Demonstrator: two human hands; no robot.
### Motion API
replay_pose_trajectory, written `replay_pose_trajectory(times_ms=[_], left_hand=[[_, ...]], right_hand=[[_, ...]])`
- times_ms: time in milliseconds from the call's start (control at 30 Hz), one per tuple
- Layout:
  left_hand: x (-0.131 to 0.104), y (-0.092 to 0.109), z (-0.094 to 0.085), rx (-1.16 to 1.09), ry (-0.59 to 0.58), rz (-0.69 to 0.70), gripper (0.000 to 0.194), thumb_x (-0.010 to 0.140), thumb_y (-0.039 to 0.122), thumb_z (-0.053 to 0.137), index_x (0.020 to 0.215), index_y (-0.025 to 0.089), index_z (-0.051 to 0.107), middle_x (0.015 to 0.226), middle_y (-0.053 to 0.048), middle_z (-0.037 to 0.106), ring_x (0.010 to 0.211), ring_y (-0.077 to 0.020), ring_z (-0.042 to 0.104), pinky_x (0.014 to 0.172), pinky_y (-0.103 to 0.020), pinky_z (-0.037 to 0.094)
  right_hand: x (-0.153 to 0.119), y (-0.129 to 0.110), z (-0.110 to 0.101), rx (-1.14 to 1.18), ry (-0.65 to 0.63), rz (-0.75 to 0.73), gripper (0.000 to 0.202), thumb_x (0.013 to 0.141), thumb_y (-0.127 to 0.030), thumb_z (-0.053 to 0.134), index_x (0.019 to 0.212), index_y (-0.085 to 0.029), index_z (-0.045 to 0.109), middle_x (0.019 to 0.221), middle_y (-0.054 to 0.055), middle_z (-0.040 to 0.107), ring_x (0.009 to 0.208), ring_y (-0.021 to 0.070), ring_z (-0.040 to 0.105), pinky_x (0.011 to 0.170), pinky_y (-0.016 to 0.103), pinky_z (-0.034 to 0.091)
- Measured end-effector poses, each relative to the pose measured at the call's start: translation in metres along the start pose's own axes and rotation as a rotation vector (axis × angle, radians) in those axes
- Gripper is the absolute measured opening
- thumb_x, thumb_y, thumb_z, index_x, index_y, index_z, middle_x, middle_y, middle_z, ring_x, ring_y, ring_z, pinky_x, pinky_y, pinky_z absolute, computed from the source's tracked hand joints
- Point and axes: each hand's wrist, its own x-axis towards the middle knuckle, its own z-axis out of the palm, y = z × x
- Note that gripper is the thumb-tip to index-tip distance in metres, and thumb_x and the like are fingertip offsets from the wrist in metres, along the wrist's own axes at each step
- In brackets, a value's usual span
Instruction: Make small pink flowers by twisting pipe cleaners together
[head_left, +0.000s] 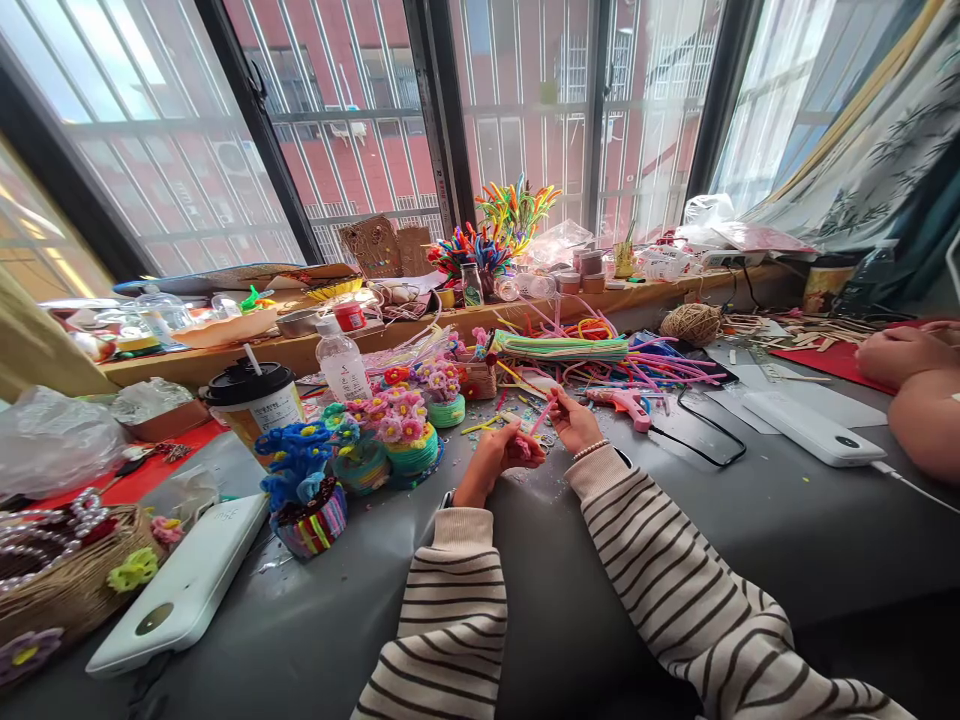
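Over the middle of the grey table, my left hand [504,455] is closed around a pink pipe cleaner [541,416], part of it bunched in the palm. My right hand [576,422] pinches the upper end of the same pink stem between thumb and fingers. Just left of my hands stand small pots of pipe-cleaner flowers: one with pink blooms [401,425] and one with blue petals [296,460]. Behind my hands lies a heap of loose pipe cleaners, with a green bundle [562,346] on top. A pink glue gun [622,405] rests right of my right hand.
White power banks lie at left [184,590] and right [814,428]. A lidded cup [255,400] and a plastic bottle [341,365] stand at left. A black cable [720,462] loops near the glue gun. Another person's arm [926,400] rests at the right edge. Twine [690,325] sits behind.
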Motion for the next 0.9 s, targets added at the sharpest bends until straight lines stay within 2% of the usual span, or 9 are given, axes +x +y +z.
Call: replay_pose_trajectory(times_ms=[133, 300, 400, 500, 567, 600, 667, 767, 900], left_hand=[[0.001, -0.002, -0.002, 0.012, -0.036, -0.008, 0.043, 0.069, 0.048, 0.044, 0.056, 0.009, 0.060, 0.054, -0.008, 0.062, 0.051, -0.0143, 0.057, 0.060, -0.029, 0.045], [-0.002, 0.001, -0.002, 0.021, 0.012, 0.040, 0.045, 0.068, 0.050, 0.044, 0.050, 0.012, 0.059, 0.049, -0.006, 0.060, 0.048, -0.0135, 0.056, 0.056, -0.027, 0.045], [-0.003, 0.005, -0.006, 0.011, 0.132, 0.116, 0.043, 0.069, 0.049, 0.043, 0.053, 0.012, 0.060, 0.054, -0.006, 0.062, 0.054, -0.0147, 0.058, 0.059, -0.027, 0.045], [-0.001, 0.008, -0.015, 0.041, 0.374, 0.271, 0.044, 0.072, 0.048, 0.037, 0.057, 0.013, 0.060, 0.060, -0.006, 0.063, 0.062, -0.0161, 0.059, 0.063, -0.028, 0.045], [0.003, 0.008, -0.021, 0.245, 0.585, 0.344, 0.043, 0.073, 0.046, 0.035, 0.058, 0.014, 0.059, 0.061, -0.007, 0.063, 0.064, -0.0168, 0.059, 0.063, -0.027, 0.043], [0.005, 0.007, -0.023, 0.435, 0.692, 0.374, 0.041, 0.073, 0.045, 0.035, 0.056, 0.015, 0.059, 0.060, -0.007, 0.062, 0.063, -0.0170, 0.058, 0.063, -0.027, 0.042], [0.010, 0.006, -0.027, 0.872, 0.793, 0.402, 0.035, 0.074, 0.039, 0.037, 0.057, 0.016, 0.059, 0.064, -0.008, 0.062, 0.068, -0.0189, 0.057, 0.066, -0.029, 0.039], [0.016, 0.004, -0.029, 1.249, 0.785, 0.357, 0.029, 0.076, 0.029, 0.036, 0.068, 0.015, 0.059, 0.074, -0.011, 0.061, 0.074, -0.0204, 0.056, 0.066, -0.029, 0.038], [0.019, 0.000, -0.033, 1.404, 0.723, 0.309, 0.023, 0.073, 0.017, 0.038, 0.085, 0.012, 0.058, 0.087, -0.012, 0.059, 0.081, -0.0198, 0.054, 0.071, -0.029, 0.038]], right_hand=[[0.001, -0.004, -0.002, 0.070, -0.048, 0.053, 0.009, 0.069, -0.018, 0.059, 0.060, -0.016, 0.057, 0.057, -0.003, 0.057, 0.040, 0.0017, 0.043, 0.036, 0.013, 0.038], [0.004, -0.012, -0.006, 0.185, 0.013, -0.018, 0.011, 0.070, -0.016, 0.057, 0.059, -0.016, 0.055, 0.053, -0.004, 0.055, 0.044, 0.0016, 0.046, 0.038, 0.011, 0.038], [0.003, -0.013, -0.005, 0.139, -0.003, -0.060, 0.009, 0.065, -0.019, 0.063, 0.060, -0.015, 0.056, 0.052, -0.004, 0.055, 0.043, 0.0019, 0.044, 0.037, 0.012, 0.037], [0.002, -0.009, -0.003, 0.021, -0.035, -0.098, 0.015, 0.056, -0.023, 0.068, 0.058, -0.015, 0.056, 0.051, -0.005, 0.054, 0.043, 0.0025, 0.043, 0.037, 0.014, 0.034], [0.001, -0.004, -0.002, -0.116, -0.043, -0.139, 0.018, 0.052, -0.027, 0.069, 0.058, -0.015, 0.057, 0.051, -0.005, 0.055, 0.044, 0.0035, 0.042, 0.038, 0.015, 0.033], [0.001, -0.001, -0.002, -0.205, -0.047, -0.158, 0.020, 0.051, -0.030, 0.069, 0.057, -0.015, 0.058, 0.051, -0.005, 0.055, 0.044, 0.0041, 0.042, 0.039, 0.016, 0.033], [0.000, 0.005, -0.001, -0.409, -0.072, -0.226, 0.023, 0.052, -0.036, 0.066, 0.058, -0.015, 0.059, 0.052, -0.004, 0.055, 0.045, 0.0046, 0.041, 0.040, 0.017, 0.032], [-0.002, 0.012, 0.000, -0.735, -0.138, -0.358, 0.030, 0.064, -0.044, 0.054, 0.055, -0.015, 0.060, 0.052, -0.002, 0.054, 0.045, 0.0062, 0.040, 0.044, 0.019, 0.032], [-0.005, 0.017, -0.002, -1.278, -0.160, -0.683, 0.024, 0.068, -0.038, 0.052, 0.065, -0.017, 0.063, 0.062, 0.002, 0.057, 0.062, 0.0127, 0.049, 0.062, 0.025, 0.037]])
